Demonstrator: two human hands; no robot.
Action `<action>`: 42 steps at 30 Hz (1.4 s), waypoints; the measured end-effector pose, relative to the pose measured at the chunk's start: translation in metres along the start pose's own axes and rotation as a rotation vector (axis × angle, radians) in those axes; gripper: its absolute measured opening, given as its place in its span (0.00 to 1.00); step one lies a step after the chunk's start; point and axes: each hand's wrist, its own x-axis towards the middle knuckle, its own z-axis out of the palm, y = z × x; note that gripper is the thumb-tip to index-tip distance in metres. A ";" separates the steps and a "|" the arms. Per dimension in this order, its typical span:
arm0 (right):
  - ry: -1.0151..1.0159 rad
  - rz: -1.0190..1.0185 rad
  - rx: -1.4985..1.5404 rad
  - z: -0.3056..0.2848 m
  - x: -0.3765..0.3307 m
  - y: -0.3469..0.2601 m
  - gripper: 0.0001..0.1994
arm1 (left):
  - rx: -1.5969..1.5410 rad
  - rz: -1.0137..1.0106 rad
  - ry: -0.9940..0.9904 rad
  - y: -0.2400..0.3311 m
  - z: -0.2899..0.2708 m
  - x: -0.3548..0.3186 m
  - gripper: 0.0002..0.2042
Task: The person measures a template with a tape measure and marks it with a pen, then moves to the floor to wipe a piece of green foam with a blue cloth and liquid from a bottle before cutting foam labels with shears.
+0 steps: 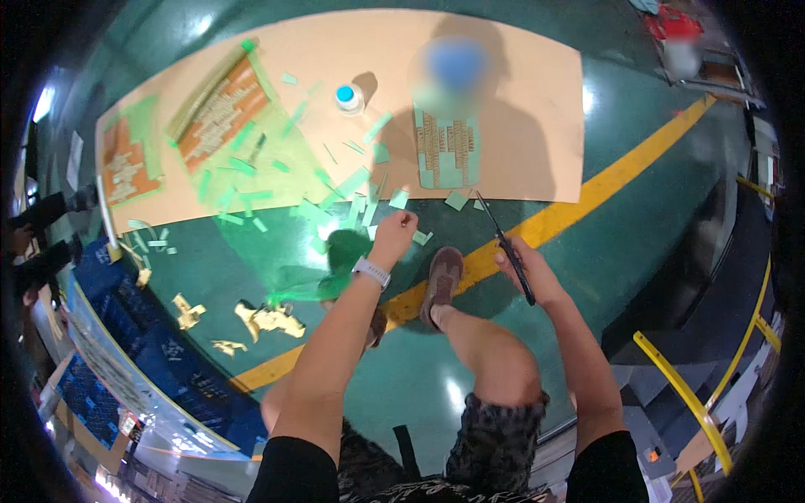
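orange printed sheets | far-left on tan board | green-edged

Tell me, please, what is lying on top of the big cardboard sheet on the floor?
On the cardboard sheet: a blue-capped bottle, printed cards, many green paper strips. A blurred patch hides what lies behind the cards.

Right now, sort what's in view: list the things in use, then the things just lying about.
In use: left hand pinching a small scrap; right hand holding the scissors; green sheet; cardboard.

Lying about: bottle; green strips; gold bits; orange sheets; yellow rail.
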 end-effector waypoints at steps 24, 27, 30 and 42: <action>-0.198 0.089 0.514 0.109 0.131 0.163 0.16 | -0.739 -0.166 0.078 -0.107 0.122 0.142 0.05; -0.200 0.056 0.542 0.122 0.131 0.177 0.19 | -1.063 -0.183 -0.104 -0.109 0.115 0.147 0.02; -0.250 0.159 0.529 0.125 0.126 0.173 0.20 | -1.186 -0.206 -0.204 -0.108 0.110 0.138 0.03; -0.152 0.210 0.678 0.143 0.146 0.166 0.20 | -1.300 -0.201 -0.192 -0.110 0.118 0.133 0.01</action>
